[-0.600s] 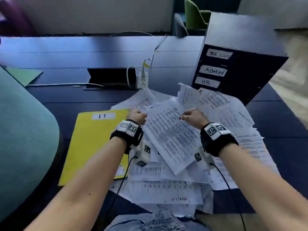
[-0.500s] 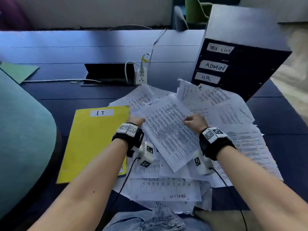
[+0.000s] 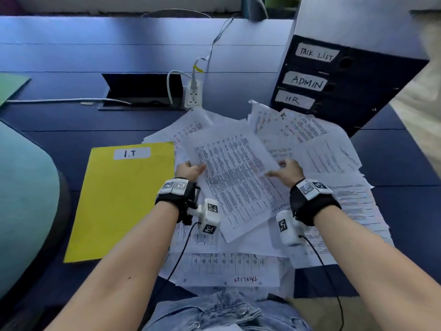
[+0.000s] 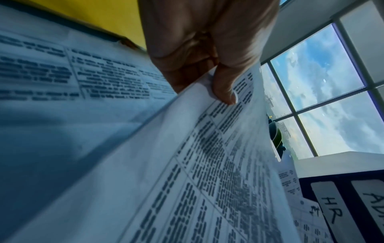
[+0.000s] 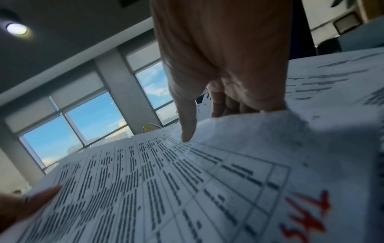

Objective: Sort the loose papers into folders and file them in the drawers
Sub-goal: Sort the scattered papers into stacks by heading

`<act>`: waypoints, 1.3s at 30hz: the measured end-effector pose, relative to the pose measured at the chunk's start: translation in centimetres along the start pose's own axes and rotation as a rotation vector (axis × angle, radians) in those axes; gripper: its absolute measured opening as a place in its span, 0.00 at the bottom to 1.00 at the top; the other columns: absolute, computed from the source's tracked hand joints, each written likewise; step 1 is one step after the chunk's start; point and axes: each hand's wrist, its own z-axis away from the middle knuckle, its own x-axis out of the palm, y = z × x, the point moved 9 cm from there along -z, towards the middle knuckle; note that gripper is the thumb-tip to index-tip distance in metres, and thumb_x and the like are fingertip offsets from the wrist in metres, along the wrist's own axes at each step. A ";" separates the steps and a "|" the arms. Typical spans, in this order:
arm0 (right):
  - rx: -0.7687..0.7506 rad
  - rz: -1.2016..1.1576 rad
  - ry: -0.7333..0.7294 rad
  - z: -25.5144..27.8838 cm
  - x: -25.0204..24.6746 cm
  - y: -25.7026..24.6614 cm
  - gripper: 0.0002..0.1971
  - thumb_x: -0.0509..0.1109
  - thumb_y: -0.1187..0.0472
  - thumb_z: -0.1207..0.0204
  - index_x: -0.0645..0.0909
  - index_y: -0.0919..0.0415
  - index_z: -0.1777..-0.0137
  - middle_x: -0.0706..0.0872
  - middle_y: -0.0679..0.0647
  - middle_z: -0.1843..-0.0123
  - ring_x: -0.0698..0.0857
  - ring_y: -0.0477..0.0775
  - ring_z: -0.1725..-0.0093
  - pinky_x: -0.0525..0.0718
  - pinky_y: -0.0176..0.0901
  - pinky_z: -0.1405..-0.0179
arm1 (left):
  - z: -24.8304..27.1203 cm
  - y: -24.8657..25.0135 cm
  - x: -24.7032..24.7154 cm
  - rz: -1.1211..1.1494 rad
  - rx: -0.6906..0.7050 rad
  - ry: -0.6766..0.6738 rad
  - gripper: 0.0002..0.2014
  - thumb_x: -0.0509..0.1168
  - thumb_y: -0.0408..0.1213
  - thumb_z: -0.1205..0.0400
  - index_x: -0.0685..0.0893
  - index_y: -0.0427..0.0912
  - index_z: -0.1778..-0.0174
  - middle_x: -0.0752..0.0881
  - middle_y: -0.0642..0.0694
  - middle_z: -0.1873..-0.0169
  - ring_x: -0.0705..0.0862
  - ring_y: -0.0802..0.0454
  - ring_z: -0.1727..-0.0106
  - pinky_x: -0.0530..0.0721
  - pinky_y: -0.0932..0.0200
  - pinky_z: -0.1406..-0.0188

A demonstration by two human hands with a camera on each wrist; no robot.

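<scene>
Blue desk (image 3: 71, 56), papers (image 3: 334, 163) strewn; windows (image 5: 93, 111) behind.

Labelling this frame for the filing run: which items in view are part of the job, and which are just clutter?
Job:
- printed sheet, held by left hand and right hand
- loose paper pile
- yellow folder marked I.T
- drawer unit labelled TASK LIST, ADMIN, HR

Lying about:
- power strip
- white cable
- green sheet
</scene>
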 end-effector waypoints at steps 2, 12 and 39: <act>-0.024 -0.054 0.014 -0.3 -0.3 -0.5 0.13 0.78 0.61 0.31 0.76 0.64 0.68 0.80 0.64 0.57 0.77 0.53 0.57 0.68 0.38 0.73 | -0.7 0.1 -0.9 0.023 0.022 0.017 0.12 0.71 0.35 0.23 0.84 0.27 0.56 0.86 0.27 0.57 0.84 0.38 0.49 0.73 0.53 0.66; -0.204 0.044 0.016 0.9 0.9 -3.4 0.21 0.70 0.59 0.22 0.70 0.64 0.75 0.69 0.53 0.78 0.69 0.51 0.76 0.65 0.38 0.72 | -2.5 -1.3 -4.6 0.105 -0.016 0.095 0.35 0.78 0.68 0.56 0.78 0.42 0.70 0.79 0.38 0.66 0.75 0.48 0.66 0.72 0.56 0.66; 0.078 -0.615 -0.003 0.8 3.3 -2.8 0.15 0.71 0.63 0.24 0.78 0.68 0.40 0.82 0.63 0.42 0.82 0.62 0.42 0.80 0.54 0.39 | 0.3 -0.3 -3.3 -0.018 0.038 -0.131 0.16 0.59 0.38 0.15 0.81 0.25 0.45 0.86 0.44 0.80 0.78 0.56 0.74 0.80 0.69 0.73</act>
